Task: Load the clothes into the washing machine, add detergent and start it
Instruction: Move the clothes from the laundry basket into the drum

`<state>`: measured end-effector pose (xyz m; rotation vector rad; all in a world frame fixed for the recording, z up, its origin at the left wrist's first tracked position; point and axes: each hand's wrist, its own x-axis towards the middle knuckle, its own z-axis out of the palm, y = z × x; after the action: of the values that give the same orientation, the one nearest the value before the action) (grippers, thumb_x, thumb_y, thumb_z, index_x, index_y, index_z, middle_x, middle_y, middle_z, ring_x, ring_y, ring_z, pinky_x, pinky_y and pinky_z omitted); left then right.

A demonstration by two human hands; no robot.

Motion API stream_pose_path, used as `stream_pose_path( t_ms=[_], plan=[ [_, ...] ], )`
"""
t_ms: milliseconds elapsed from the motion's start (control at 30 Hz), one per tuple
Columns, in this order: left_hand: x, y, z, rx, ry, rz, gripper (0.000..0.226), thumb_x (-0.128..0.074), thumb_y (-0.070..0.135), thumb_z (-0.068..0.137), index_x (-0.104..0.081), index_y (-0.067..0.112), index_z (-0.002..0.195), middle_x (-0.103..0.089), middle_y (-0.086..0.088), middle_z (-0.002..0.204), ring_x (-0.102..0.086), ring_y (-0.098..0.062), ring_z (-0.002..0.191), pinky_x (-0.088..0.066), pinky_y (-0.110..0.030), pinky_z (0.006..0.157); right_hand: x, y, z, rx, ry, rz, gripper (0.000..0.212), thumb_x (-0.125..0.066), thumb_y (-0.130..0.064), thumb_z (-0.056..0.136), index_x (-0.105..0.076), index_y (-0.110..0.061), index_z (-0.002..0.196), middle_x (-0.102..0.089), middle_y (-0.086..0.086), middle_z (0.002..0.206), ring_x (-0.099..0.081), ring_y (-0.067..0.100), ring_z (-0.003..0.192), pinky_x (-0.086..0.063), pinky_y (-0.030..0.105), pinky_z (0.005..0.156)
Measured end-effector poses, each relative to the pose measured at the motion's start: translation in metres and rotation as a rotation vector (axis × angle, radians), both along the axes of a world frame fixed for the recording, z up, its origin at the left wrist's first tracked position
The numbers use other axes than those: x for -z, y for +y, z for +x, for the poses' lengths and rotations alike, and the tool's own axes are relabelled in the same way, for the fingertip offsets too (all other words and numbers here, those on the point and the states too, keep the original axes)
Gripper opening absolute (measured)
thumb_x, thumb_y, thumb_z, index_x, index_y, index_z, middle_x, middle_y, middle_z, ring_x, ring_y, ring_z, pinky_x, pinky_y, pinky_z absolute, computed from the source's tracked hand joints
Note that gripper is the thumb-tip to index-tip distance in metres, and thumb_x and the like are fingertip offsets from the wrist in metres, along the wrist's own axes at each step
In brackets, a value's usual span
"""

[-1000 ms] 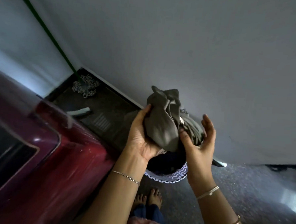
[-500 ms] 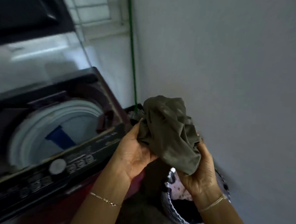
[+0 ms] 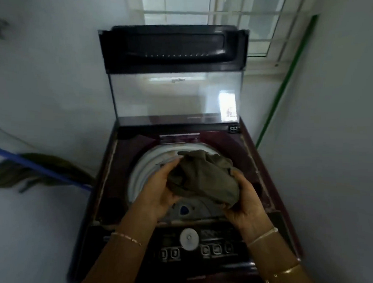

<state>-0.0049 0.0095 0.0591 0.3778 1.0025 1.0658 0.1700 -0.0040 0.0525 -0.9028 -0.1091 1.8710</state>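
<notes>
Loading step. My left hand (image 3: 157,191) and right hand (image 3: 246,206) cup the bundled olive garment (image 3: 203,178) directly above the open drum (image 3: 145,167) of the washing machine (image 3: 264,158). Next, I judge: release both grips so it drops in.

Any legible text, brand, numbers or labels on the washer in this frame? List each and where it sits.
No text here can be read.
Glass lid: small dark print near its top edge, too blurred to read.
Pale strip behind the tub opening: lettering not legible.
Control panel: display and button markings are blurred, no number readable.
Olive garment: no print shows.
</notes>
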Motion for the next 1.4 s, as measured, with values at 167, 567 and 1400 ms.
stream_pose_path(
  t_ms=[167,567,1400],
  plan=[
    [0.066,0.074,-0.043,0.049,0.166,-0.246,0.034,-0.061,0.034,0.091,-0.067,0.01,0.115,-0.07,-0.014,0.113,-0.064,-0.031,0.105,-0.055,-0.043,0.084,0.056,0.077,-0.04,-0.051,-0.184,-0.212,0.032,-0.048,-0.031,0.096,-0.064,-0.005,0.104,-0.073,0.015,0.079,-0.069,0.027,0.07,-0.058,0.034,0.06],
    [0.182,0.152,-0.039,0.166,0.413,-0.632,0.022,-0.052,0.018,0.094,-0.056,0.002,0.08,-0.057,-0.016,0.081,-0.054,-0.03,0.069,-0.048,-0.042,0.071,0.16,0.161,-0.059,-0.164,-0.558,-0.554,0.026,-0.046,-0.015,0.095,-0.052,-0.01,0.12,-0.048,0.008,0.104,-0.046,0.027,0.113,-0.041,0.05,0.098],
    [0.013,-0.034,0.256,0.551,0.288,0.273,0.013,-0.05,0.012,0.095,-0.061,0.018,0.091,-0.07,0.003,0.09,-0.063,-0.012,0.081,-0.048,-0.025,0.075,0.008,-0.084,0.204,0.545,-0.226,-0.02,0.021,-0.041,-0.023,0.095,-0.061,-0.018,0.09,-0.067,0.001,0.099,-0.063,0.014,0.089,-0.047,0.027,0.087]
  ],
)
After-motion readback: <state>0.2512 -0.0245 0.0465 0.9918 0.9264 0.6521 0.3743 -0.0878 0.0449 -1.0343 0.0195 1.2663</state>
